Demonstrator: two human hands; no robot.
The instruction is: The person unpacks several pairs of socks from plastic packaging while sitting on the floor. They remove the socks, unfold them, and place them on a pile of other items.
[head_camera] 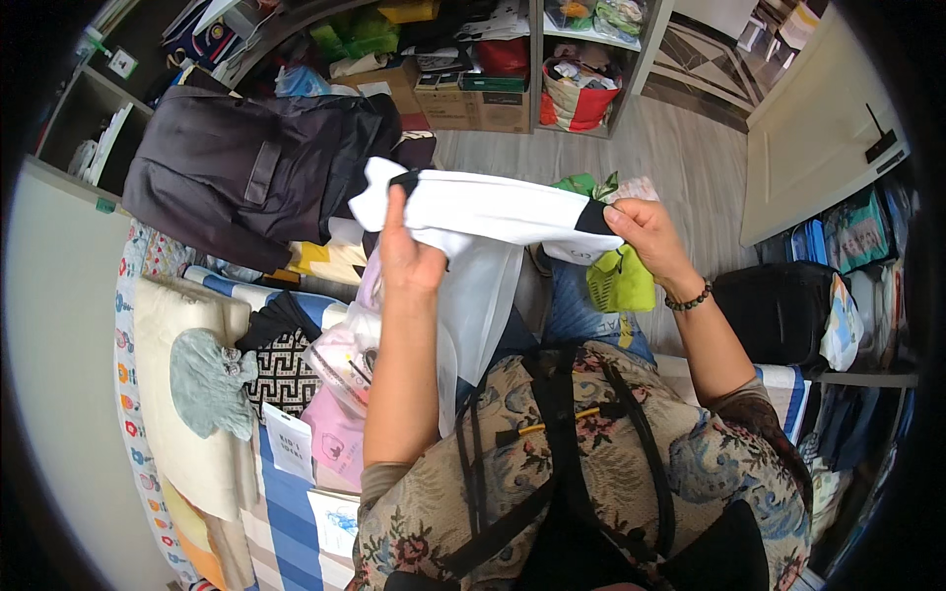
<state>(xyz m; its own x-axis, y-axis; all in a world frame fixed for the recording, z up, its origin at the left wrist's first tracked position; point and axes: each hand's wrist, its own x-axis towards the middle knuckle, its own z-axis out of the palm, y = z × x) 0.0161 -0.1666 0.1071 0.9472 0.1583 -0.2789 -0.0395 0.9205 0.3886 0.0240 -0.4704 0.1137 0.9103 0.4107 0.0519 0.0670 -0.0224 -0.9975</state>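
A white knit garment with black patches point(495, 203), probably long socks, is stretched between my hands above my lap. At its left end, my left hand point(409, 258) grips it with the thumb up against a black patch. The thumb and fingers of my right hand point(644, 233) pinch the other end by another black patch. Directly under the right hand is a lime-green cloth item point(624, 281) with dark print; whether that hand also holds it, I cannot tell. A translucent plastic bag point(484, 303) hangs or lies beneath the white fabric, partly hidden by my left forearm.
To the left, a bed with a striped sheet point(284, 510) bears a folded cream blanket point(185, 399), a grey plush item point(211, 384) and sock packaging point(288, 443). A dark jacket point(259, 162) lies beyond. Cardboard boxes point(473, 107) and a door point(820, 125) stand farther off.
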